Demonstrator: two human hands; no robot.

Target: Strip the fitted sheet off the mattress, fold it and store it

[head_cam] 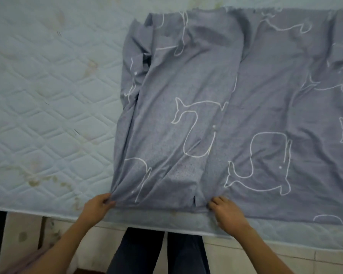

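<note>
The grey fitted sheet (265,107) with white whale outlines lies spread on the bare quilted mattress (48,95), covering its middle and right. A left panel of the sheet is folded over onto the rest, forming a narrower doubled strip. My left hand (98,206) pinches the near left corner of that strip at the mattress's front edge. My right hand (229,213) grips the near edge of the fold about a strip's width to the right. Both hands rest low on the fabric.
The mattress's left half is uncovered, pale and stained. Its front edge (166,222) runs just below my hands. Under it are a tiled floor and my dark trouser legs (158,254). A dark object stands at the far lower left.
</note>
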